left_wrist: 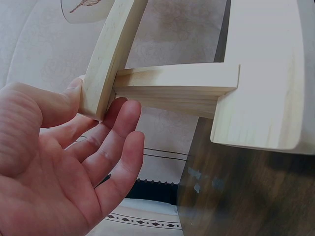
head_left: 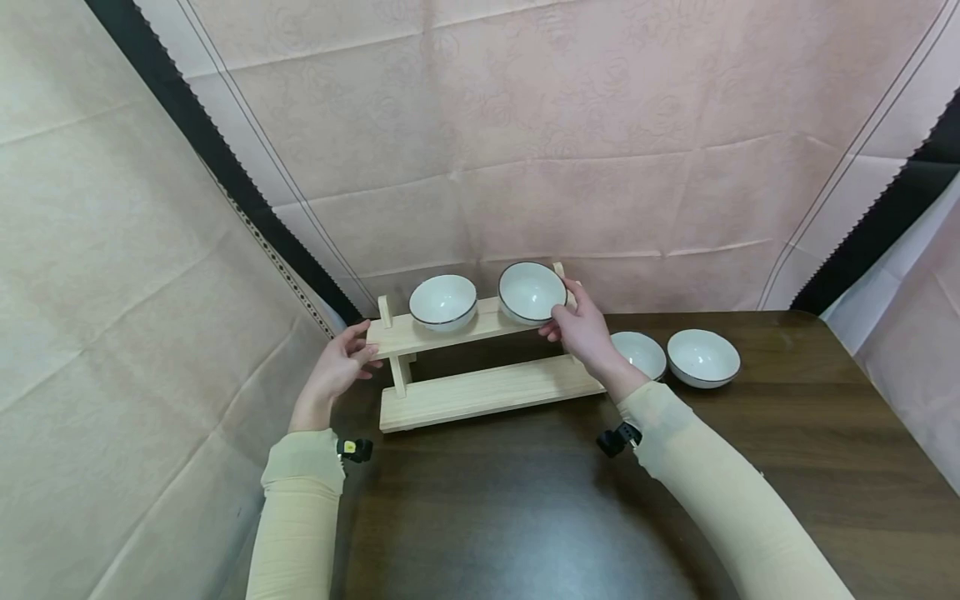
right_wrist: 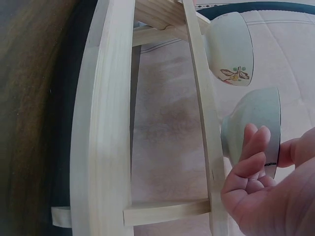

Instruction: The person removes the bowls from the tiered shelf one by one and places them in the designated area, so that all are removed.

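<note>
A two-tier wooden rack (head_left: 487,392) stands on the table. My left hand (head_left: 339,367) pinches the left end of its upper board (left_wrist: 109,59), thumb on one side and fingertips against the other. My right hand (head_left: 585,329) grips a white bowl (head_left: 531,292) by its right side, thumb at the dark rim and fingers against the outer wall. That bowl sits at the right part of the upper board; its foot is right at the wood in the right wrist view. Another white bowl (head_left: 442,302), with a painted flower on its outside, rests on the upper board to the left.
To the right of the rack, two more white bowls stand on the dark wooden table (head_left: 510,500): one bowl (head_left: 703,357) in full view, one bowl (head_left: 637,353) partly behind my right forearm. Pale cloth (head_left: 555,167) hangs behind the table and at its left.
</note>
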Motion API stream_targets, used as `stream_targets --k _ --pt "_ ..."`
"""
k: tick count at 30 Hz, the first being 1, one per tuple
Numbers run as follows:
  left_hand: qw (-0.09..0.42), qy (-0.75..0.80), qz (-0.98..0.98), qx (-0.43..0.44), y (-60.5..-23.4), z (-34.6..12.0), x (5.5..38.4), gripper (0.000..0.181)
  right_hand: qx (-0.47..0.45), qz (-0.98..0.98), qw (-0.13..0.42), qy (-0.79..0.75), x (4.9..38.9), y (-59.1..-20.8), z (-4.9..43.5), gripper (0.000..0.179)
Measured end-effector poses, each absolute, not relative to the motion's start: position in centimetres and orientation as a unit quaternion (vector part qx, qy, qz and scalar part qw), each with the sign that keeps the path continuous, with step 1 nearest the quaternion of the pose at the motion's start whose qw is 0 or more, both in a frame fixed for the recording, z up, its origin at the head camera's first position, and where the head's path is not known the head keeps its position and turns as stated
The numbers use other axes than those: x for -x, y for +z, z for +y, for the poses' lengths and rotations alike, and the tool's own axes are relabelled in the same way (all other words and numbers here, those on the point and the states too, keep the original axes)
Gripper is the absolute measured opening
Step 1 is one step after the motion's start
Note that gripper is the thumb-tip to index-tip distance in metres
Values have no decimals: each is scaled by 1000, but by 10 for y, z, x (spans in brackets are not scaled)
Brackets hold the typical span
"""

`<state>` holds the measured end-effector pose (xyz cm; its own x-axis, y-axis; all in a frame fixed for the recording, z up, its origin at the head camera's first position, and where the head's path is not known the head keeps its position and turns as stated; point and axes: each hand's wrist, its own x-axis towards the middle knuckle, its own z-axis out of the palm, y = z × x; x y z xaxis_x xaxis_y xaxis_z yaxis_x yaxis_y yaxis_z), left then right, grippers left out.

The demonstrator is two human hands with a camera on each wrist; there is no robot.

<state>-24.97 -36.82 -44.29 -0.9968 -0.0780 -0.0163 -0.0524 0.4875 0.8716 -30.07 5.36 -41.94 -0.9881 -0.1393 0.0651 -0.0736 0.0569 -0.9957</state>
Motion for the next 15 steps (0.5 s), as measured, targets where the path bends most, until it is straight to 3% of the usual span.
stream_targets --k 15 --pt "8 -505 -862 -43 -443 -368 250 64 64 705 20 -706 295 -424 56 70"
